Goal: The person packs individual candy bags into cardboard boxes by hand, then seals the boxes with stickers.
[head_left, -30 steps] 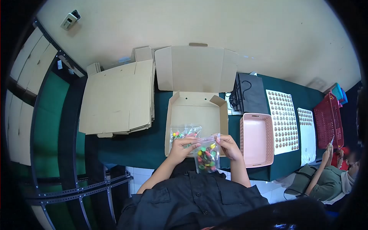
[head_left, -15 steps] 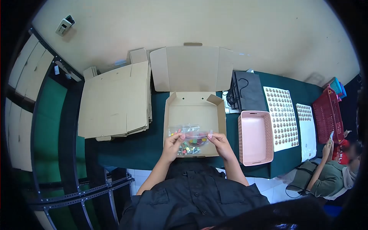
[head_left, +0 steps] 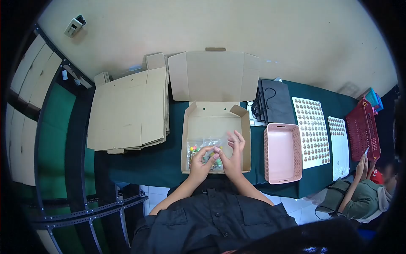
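Note:
An open cardboard box (head_left: 215,120) with its lid raised stands in front of me. Clear plastic bags (head_left: 193,149) with small colourful pieces lie in its near part. Over them, my left hand (head_left: 201,161) pinches the edge of a clear bag, and the fingers wrap round part of it. My right hand (head_left: 233,154) meets it at the fingertips; its thumb touches the bag by my left fingers, while its other fingers are raised and spread. The hands hide most of the held bag.
Flattened cardboard boxes (head_left: 127,112) are stacked at left, beside a dark shelf rack (head_left: 78,139). To the right are a black paper bag (head_left: 277,101), a pink basket (head_left: 283,154), sticker sheets (head_left: 311,131) and a red basket (head_left: 363,131). A co-worker (head_left: 359,197) sits at lower right.
My hands have come together from the two ends of the bag. The right hand has moved left and its fingers have lifted and spread. The co-worker's hands have shifted slightly.

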Demonstrator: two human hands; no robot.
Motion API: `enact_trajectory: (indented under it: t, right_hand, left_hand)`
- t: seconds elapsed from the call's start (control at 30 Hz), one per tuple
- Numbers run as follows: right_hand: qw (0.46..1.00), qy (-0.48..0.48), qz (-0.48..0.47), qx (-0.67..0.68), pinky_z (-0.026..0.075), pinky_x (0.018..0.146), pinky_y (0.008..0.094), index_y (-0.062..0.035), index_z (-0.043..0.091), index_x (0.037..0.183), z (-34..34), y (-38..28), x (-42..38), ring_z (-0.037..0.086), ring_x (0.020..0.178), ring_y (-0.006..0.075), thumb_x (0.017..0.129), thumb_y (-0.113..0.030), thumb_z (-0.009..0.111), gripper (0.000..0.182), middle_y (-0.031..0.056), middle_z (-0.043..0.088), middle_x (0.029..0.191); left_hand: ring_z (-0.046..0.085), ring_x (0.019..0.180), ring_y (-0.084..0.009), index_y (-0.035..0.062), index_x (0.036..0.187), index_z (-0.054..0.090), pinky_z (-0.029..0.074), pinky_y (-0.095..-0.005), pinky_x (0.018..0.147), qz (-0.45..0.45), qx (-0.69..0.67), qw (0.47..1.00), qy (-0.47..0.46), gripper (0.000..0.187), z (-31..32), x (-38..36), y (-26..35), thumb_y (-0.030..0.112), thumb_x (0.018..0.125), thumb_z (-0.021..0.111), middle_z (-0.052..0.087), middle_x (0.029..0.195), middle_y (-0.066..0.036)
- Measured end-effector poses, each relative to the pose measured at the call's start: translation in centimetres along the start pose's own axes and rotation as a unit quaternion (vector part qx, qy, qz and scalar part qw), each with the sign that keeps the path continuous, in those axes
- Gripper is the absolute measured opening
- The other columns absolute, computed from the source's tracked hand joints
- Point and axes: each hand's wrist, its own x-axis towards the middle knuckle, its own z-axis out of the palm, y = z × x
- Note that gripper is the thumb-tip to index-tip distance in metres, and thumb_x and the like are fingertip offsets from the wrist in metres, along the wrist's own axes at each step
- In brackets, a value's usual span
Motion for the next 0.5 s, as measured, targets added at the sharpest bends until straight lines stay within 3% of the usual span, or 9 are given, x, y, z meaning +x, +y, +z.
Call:
enact_trajectory:
  t: [0.07, 0.1, 0.13, 0.17, 0.27, 0.33, 0.37, 0.43, 0.5]
  right_hand:
    - [0.988, 0.041, 0.063, 0.133, 0.037, 0.091, 0.0327, 0.0001, 0.062, 0.099, 0.5, 1.1, 0.2, 0.045, 0.111, 0.0208, 0.078, -0.010, 0.063, 0.023, 0.0113, 0.048, 0.118]
    - [0.988, 0.041, 0.063, 0.133, 0.037, 0.091, 0.0327, 0.0001, 0.062, 0.099, 0.5, 1.9, 0.2, 0.045, 0.111, 0.0208, 0.078, -0.010, 0.063, 0.023, 0.0113, 0.048, 0.118]
    - [0.980, -0.032, 0.090, 0.177, 0.036, 0.092, 0.0333, -0.0024, 0.064, 0.095, 0.2, 2.9, 0.3, 0.047, 0.108, 0.0205, 0.078, -0.011, 0.064, 0.019, 0.0104, 0.052, 0.114]
    - [0.963, -0.104, 0.116, 0.219, 0.035, 0.093, 0.0338, -0.0049, 0.066, 0.091, 0.0, 3.5, 0.3, 0.049, 0.106, 0.0201, 0.078, -0.013, 0.065, 0.016, 0.0096, 0.056, 0.110]
    - [0.936, -0.124, 0.188, 0.271, 0.034, 0.094, 0.0329, -0.0020, 0.066, 0.091, -0.5, 2.5, 0.8, 0.050, 0.106, 0.0176, 0.084, -0.017, 0.059, 0.018, 0.0089, 0.059, 0.110]
    - [0.919, -0.143, 0.218, 0.296, 0.034, 0.094, 0.0324, -0.0010, 0.066, 0.092, -1.0, 2.0, 1.0, 0.050, 0.106, 0.0169, 0.086, -0.018, 0.057, 0.021, 0.0087, 0.058, 0.111]
    - [0.919, -0.150, 0.217, 0.293, 0.033, 0.095, 0.0322, 0.0006, 0.064, 0.095, -1.2, 1.7, 1.1, 0.050, 0.105, 0.0168, 0.088, -0.020, 0.053, 0.024, 0.0093, 0.058, 0.112]
    - [0.920, -0.156, 0.216, 0.288, 0.033, 0.095, 0.0319, 0.0021, 0.063, 0.098, -1.3, 1.7, 1.1, 0.050, 0.105, 0.0168, 0.090, -0.022, 0.049, 0.028, 0.0100, 0.057, 0.113]
    - [0.869, -0.147, 0.229, 0.414, 0.032, 0.096, 0.0328, 0.0040, 0.058, 0.106, -1.3, 1.9, 1.0, 0.048, 0.107, 0.0176, 0.093, -0.024, 0.044, 0.034, 0.0125, 0.055, 0.116]
  left_hand:
    - [0.057, 0.092, -0.0148, -0.0019, 0.107, 0.056, 0.030, -0.0353, 0.100, -0.028, -0.023, 0.999, 0.007, 0.033, -0.2, 0.2, 0.0, 0.020, 0.083, 0.062, 0.061, 0.102, -0.013]
    - [0.057, 0.089, -0.0134, -0.0023, 0.102, 0.058, 0.030, -0.0354, 0.100, 0.046, 0.050, 0.998, 0.016, 0.028, -0.8, 0.6, -0.9, 0.020, 0.086, 0.058, 0.063, 0.096, -0.012]
    - [0.058, 0.086, -0.0120, -0.0028, 0.096, 0.061, 0.030, -0.0354, 0.101, 0.119, 0.123, 0.985, 0.023, 0.025, -1.3, 0.9, -1.6, 0.020, 0.088, 0.054, 0.064, 0.090, -0.010]
    - [0.058, 0.086, -0.0120, -0.0028, 0.096, 0.061, 0.030, -0.0354, 0.101, 0.119, 0.123, 0.985, 0.023, 0.025, -1.8, 1.0, -2.1, 0.020, 0.088, 0.054, 0.064, 0.090, -0.010]
    - [0.057, 0.086, -0.0119, -0.0031, 0.106, 0.056, 0.040, -0.0292, 0.088, 0.088, 0.155, 0.984, -0.009, 0.032, -2.4, 0.8, -2.4, 0.024, 0.091, 0.050, 0.061, 0.100, -0.010]
    - [0.058, 0.086, -0.0128, -0.0032, 0.097, 0.061, 0.035, -0.0338, 0.096, 0.029, 0.014, 0.999, 0.036, 0.032, -1.7, 0.4, -1.5, 0.024, 0.093, 0.045, 0.064, 0.089, -0.009]
    - [0.058, 0.086, -0.0128, -0.0032, 0.097, 0.061, 0.035, -0.0338, 0.096, 0.030, 0.014, 0.999, 0.037, 0.032, -1.9, 0.5, -1.4, 0.024, 0.093, 0.045, 0.064, 0.089, -0.009]
    - [0.056, 0.091, -0.0138, -0.0032, 0.109, 0.053, 0.039, -0.0307, 0.090, 0.012, -0.060, 0.997, -0.041, 0.034, -2.2, 0.5, -1.2, 0.025, 0.093, 0.045, 0.061, 0.102, -0.011]
    - [0.055, 0.095, -0.0145, -0.0036, 0.115, 0.047, 0.041, -0.0294, 0.088, 0.010, -0.089, 0.994, -0.056, 0.036, -2.1, 0.6, -1.7, 0.025, 0.092, 0.046, 0.057, 0.107, -0.012]
